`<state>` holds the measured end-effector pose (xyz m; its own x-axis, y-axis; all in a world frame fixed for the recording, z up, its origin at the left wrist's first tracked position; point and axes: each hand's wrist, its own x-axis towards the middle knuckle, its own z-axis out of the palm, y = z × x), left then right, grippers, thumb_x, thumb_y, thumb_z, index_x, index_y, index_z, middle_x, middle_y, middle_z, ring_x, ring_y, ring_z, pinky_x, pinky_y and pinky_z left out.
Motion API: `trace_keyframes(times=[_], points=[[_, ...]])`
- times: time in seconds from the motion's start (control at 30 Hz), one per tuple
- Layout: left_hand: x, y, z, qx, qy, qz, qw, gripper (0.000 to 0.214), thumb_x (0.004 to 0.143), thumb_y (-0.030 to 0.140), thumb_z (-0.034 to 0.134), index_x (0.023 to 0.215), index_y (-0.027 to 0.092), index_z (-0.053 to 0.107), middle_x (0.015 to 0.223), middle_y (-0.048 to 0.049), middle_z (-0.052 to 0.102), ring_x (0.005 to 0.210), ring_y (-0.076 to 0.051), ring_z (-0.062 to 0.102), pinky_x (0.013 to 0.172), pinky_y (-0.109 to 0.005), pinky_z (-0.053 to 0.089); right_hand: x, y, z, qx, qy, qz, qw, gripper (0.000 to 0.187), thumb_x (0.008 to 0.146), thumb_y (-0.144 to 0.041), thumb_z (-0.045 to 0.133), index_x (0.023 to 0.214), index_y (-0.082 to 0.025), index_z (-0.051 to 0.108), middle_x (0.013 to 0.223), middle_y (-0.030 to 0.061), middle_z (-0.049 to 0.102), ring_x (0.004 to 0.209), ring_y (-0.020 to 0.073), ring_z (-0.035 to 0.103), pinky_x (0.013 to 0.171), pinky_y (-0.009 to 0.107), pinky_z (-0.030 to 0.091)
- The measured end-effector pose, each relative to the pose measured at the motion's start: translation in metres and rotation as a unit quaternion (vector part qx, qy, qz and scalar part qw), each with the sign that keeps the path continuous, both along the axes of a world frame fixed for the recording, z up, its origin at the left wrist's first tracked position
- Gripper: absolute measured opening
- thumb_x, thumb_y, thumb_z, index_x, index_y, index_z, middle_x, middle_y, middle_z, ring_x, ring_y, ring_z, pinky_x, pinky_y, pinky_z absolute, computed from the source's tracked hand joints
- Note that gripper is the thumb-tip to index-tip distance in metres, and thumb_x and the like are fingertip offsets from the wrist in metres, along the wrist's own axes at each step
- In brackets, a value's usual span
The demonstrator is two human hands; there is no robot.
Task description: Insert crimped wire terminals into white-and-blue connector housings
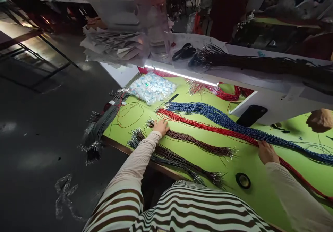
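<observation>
Brown wire bundle (192, 138), light, limp and best gathered mid-length, is touched by the open left hand (161, 127); red wire (221, 129) is covered by the right hand (266, 152), whose grip cannot be told.

Black roll of tape (243, 180) lies on the green tabletop (249, 169), lower right. Black phone (252, 115) sits right of center, just beside a white shelf panel (275, 103). Clear bag of small white packets (152, 88) on the table's far end. Black-handled scissors (183, 51) on the white shelf top, with a stack of paper sheets (114, 48) at the shelf's left end. Lit LED strip (180, 75) runs along the shelf edge. Person in a dark red top (226, 13) stands upper right. Crumpled clear plastic (65, 195) lies on the dark floor (52, 121), lower left.
</observation>
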<state>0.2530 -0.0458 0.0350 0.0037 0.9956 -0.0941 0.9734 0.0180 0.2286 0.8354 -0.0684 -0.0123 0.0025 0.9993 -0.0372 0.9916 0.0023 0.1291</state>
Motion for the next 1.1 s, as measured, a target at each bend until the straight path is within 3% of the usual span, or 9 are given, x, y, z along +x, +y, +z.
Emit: trace_keyframes(times=[0.1,0.23,0.33,0.43,0.53,0.67,0.87,1.03,1.1], points=[[-0.003,-0.03,0.011,0.05,-0.058,0.003,0.997,0.029,0.087,0.022,0.051,0.113,0.015,0.061,0.133,-0.0175,0.054,0.126,-0.03,0.048,0.11,-0.059,0.021,-0.027,-0.007,0.012,0.057,0.021,0.027,0.998,0.048,0.087,-0.017,0.037,0.131,-0.002,0.051,0.13,0.0206,0.052,0.116,0.0304,0.05,0.096,0.042,0.045],[0.021,-0.115,0.016,0.106,-0.147,-0.042,0.983,0.032,0.093,0.024,0.037,0.113,0.017,0.063,0.119,-0.0116,0.065,0.116,-0.021,0.056,0.105,-0.041,0.04,-0.095,-0.03,0.032,0.103,0.138,0.143,0.975,0.044,0.089,-0.024,0.036,0.125,-0.008,0.055,0.124,0.0172,0.057,0.117,0.0255,0.052,0.101,0.041,0.043],[0.056,-0.181,0.006,0.108,-0.263,-0.098,0.954,0.034,0.095,0.027,0.036,0.107,0.018,0.066,0.102,-0.0097,0.071,0.098,-0.017,0.065,0.088,-0.029,0.051,-0.17,-0.057,0.049,0.046,0.267,0.241,0.932,0.039,0.092,-0.027,0.035,0.118,-0.015,0.061,0.115,0.0135,0.063,0.111,0.0215,0.058,0.101,0.039,0.045],[0.08,-0.22,-0.005,0.052,-0.355,-0.167,0.918,0.031,0.092,0.03,0.041,0.105,0.019,0.067,0.09,-0.0076,0.073,0.083,-0.016,0.068,0.077,-0.026,0.054,-0.248,-0.079,0.06,-0.058,0.352,0.36,0.862,0.035,0.093,-0.024,0.035,0.112,-0.02,0.065,0.103,0.0099,0.069,0.096,0.0191,0.064,0.087,0.035,0.052],[0.083,-0.236,-0.005,0.062,-0.351,-0.058,0.933,0.03,0.092,0.029,0.043,0.105,0.017,0.068,0.094,-0.0081,0.072,0.087,-0.017,0.067,0.081,-0.027,0.052,-0.308,-0.096,0.057,-0.127,0.396,0.465,0.782,0.035,0.094,-0.025,0.034,0.107,-0.018,0.066,0.096,0.0097,0.07,0.087,0.0175,0.066,0.078,0.03,0.055],[0.079,-0.281,0.003,0.061,-0.28,0.161,0.944,0.033,0.093,0.023,0.039,0.111,0.016,0.065,0.108,-0.0095,0.07,0.101,-0.018,0.064,0.092,-0.03,0.048,-0.344,-0.114,0.042,-0.229,0.396,0.572,0.681,0.034,0.093,-0.03,0.037,0.103,-0.017,0.068,0.088,0.0086,0.07,0.078,0.017,0.067,0.071,0.028,0.056],[0.106,-0.385,-0.027,0.016,-0.26,0.359,0.896,0.021,0.078,0.018,0.061,0.094,0.023,0.073,0.097,-0.0016,0.074,0.093,-0.019,0.068,0.083,-0.027,0.052,-0.404,-0.134,0.006,-0.31,0.358,0.685,0.555,0.031,0.087,-0.037,0.046,0.102,-0.024,0.069,0.096,0.0062,0.072,0.086,0.0204,0.07,0.076,0.029,0.059],[0.14,-0.456,-0.045,0.03,-0.266,0.457,0.848,0.027,0.08,0.022,0.057,0.103,0.024,0.07,0.101,-0.0029,0.074,0.095,-0.021,0.068,0.079,-0.029,0.052,-0.447,-0.197,-0.003,-0.359,0.292,0.777,0.428,0.029,0.084,-0.037,0.048,0.095,-0.026,0.072,0.092,0.0047,0.074,0.081,0.0217,0.071,0.072,0.029,0.06],[0.149,-0.488,-0.048,0.037,-0.267,0.492,0.828,0.029,0.081,0.024,0.055,0.107,0.022,0.069,0.102,-0.006,0.073,0.095,-0.023,0.068,0.078,-0.03,0.052,-0.467,-0.231,-0.001,-0.363,0.262,0.803,0.395,0.029,0.083,-0.036,0.047,0.093,-0.025,0.073,0.09,0.0045,0.074,0.081,0.022,0.072,0.073,0.03,0.06]])
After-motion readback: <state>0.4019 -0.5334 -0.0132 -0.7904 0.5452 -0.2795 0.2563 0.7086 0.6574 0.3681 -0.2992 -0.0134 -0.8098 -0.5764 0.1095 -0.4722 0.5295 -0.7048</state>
